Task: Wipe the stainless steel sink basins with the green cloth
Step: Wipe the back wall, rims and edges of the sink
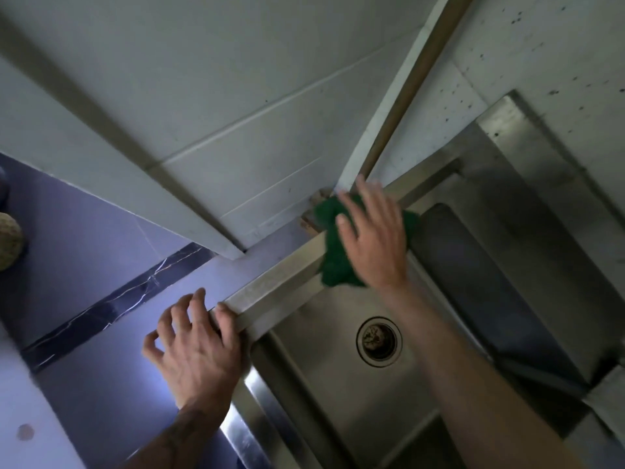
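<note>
Head view:
- The right grip (372, 238) lay wide and flat, fingers straight and spread. It pressed the green cloth (333, 262) down and did not clasp it.
- The green cloth sat directly under the palm, on the far corner of the sink rim (277, 292). Its edges showed on the thumb side and below the heel of the hand, hanging toward the near basin (338, 394).
- The left grip (196, 350) held nothing. Its fingers were arched, the thumb lay on the near corner of the sink rim, and it appeared to be braced there.
- The drain (378, 341) lay on the wrist side of the right grip. The second basin (473, 265) lay on its little-finger side.
- Handling, by judgement: the cloth looked light, soft and limp, and likely to bunch under sideways load. Flat palm pressure over its centre should carry it. Pinch a bunched fold only to lift it.
- The steel looked hard and smooth, so the cloth could slip out from under light pressure.
</note>
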`<state>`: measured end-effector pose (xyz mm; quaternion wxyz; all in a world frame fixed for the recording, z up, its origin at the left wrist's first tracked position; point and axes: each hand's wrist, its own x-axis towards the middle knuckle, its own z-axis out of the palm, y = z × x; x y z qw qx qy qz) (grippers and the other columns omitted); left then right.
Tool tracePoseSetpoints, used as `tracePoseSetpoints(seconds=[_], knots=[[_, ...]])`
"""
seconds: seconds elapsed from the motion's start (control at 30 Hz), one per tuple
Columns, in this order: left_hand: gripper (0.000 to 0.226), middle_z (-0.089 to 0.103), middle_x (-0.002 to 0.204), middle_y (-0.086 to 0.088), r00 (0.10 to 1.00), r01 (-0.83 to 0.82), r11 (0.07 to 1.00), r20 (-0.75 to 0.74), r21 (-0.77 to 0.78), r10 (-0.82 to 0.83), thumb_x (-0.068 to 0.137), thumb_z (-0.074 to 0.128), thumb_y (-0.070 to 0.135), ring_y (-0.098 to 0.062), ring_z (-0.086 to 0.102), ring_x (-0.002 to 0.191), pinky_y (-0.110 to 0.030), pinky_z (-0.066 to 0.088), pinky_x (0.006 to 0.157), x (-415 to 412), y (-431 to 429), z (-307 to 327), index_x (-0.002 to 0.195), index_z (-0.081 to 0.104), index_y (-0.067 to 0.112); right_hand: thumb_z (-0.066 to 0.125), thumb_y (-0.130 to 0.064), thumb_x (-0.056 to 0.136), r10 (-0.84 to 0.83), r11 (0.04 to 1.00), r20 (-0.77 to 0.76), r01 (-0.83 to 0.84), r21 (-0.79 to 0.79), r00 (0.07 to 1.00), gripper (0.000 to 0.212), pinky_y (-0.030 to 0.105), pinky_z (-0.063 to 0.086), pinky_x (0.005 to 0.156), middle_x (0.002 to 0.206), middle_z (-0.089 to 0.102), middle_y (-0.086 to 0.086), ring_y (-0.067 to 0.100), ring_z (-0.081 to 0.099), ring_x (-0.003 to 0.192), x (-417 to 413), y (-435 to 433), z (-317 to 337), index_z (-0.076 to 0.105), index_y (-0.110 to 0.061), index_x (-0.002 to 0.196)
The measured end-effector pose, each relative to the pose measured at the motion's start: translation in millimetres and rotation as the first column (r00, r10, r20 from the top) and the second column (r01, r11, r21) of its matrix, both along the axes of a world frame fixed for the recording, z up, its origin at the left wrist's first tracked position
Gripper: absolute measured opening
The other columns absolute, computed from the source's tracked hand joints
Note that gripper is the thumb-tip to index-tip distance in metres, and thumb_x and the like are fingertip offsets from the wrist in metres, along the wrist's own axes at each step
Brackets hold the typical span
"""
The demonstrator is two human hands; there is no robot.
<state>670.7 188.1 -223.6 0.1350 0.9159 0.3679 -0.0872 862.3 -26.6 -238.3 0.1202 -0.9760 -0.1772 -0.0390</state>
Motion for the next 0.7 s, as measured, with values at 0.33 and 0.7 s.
tracePoseSetpoints(seconds=[0.33,0.7], knots=[[0.055,0.062,0.137,-0.012,1.000,0.011,1.000,0.008,0.021,-0.011,0.101,0.033,0.041,-0.036,0.050,0.130,-0.058,0.030,0.112,1,-1,1,0.139,0.062,0.014,0.027,-0.046,0.112,-0.065,0.996,-0.065,0.061,-0.060,0.996,0.055,0.046,0.008,0.129,0.170,0.029,0.010,0.029,0.018,0.160,53,-42,8,0.049,-0.017,0.152],[0.054,0.063,0.134,-0.012,1.000,0.018,1.000,-0.008,0.016,-0.018,0.102,0.033,0.041,-0.036,0.052,0.128,-0.056,0.032,0.111,1,-1,3,0.139,0.062,0.013,0.028,-0.046,0.111,-0.120,0.993,-0.063,0.121,0.004,0.991,0.054,0.046,0.010,0.129,0.168,0.033,0.011,0.030,0.024,0.158,38,-16,9,0.054,-0.016,0.148]])
